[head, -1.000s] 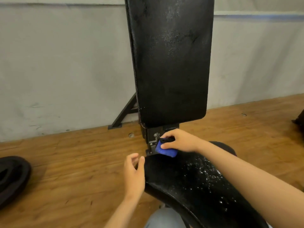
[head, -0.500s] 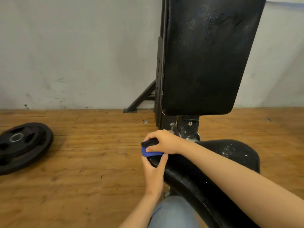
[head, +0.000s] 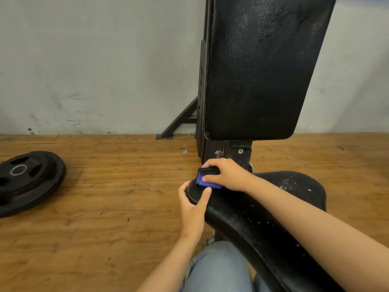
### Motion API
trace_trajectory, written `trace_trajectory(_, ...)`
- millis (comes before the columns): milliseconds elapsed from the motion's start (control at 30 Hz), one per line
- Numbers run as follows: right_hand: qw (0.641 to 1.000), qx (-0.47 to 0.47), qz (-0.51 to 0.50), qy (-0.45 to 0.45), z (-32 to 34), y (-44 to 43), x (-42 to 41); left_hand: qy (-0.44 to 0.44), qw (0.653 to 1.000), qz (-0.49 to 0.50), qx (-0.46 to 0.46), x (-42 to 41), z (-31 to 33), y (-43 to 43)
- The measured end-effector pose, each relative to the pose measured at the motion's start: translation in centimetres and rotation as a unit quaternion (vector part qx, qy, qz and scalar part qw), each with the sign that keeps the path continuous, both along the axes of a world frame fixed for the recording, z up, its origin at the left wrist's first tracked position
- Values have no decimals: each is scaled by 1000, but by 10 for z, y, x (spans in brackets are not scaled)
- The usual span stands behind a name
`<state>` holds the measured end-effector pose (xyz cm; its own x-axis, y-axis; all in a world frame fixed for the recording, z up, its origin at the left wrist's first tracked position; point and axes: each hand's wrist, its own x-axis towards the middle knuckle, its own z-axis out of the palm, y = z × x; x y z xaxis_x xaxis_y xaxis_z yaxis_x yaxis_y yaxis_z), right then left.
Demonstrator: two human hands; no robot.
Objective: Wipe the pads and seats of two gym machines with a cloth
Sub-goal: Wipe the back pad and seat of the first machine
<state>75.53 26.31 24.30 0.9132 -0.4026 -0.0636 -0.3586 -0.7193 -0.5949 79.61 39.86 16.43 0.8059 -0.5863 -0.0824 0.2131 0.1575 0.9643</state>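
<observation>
Right fingers (head: 211,164) tight around the blue cloth (head: 202,182) atop the seat (head: 273,220), left fingers (head: 182,191) clamped on its corner.

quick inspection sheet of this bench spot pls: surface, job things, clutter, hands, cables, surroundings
surface: black seat pad, white specks across it
job's things: blue cloth on the seat pad's far corner; black back pad upright behind it
clutter: weight plate lying on the wood floor at left
grippers: right hand grips the blue cloth; left hand grips the seat pad's corner edge
cables: nothing seen
surroundings: scuffed pale wall; frame brace angled down to the floor
</observation>
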Motion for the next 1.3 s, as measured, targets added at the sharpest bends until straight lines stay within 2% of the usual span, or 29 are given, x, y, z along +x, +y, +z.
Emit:
trace_trajectory(100,999,32,39,10,7,5,-15,5,1000,0,-4,-1,3,1)
trace_trajectory(167,999,24,28,30,11,-4,-24,-2,1000,-3,6,-1,4,2)
trace_trajectory(300,995,-43,-77,44,7,-33,-31,-21,999,-5,37,-1,3,4)
trace_trajectory(400,988,-58,-132,50,1,-41,-26,-39,997,-20,64,1,4,5)
trace_trajectory(567,998,-18,-62,21,2,-19,-30,-80,989,-47,114,10,17,4)
trace_trajectory(700,999,-5,-15,39,11,-24,-58,-91,982,-33,159,15,30,-14)
trace_trajectory(800,996,-50,-56,57,15,-50,-77,-171,960,2,223,14,26,-24)
trace_trajectory(967,975,-108,-168,96,12,-88,-90,-212,955,23,207,15,18,-22)
trace_trajectory(1133,992,-67,-102,41,10,-64,-81,-191,961,24,198,15,16,-23)
trace_trajectory(1233,997,-46,-43,35,13,-46,-85,-186,966,23,180,15,16,-23)
trace_trajectory(1300,998,-38,-38,33,14,-48,-95,-184,968,24,168,14,17,-22)
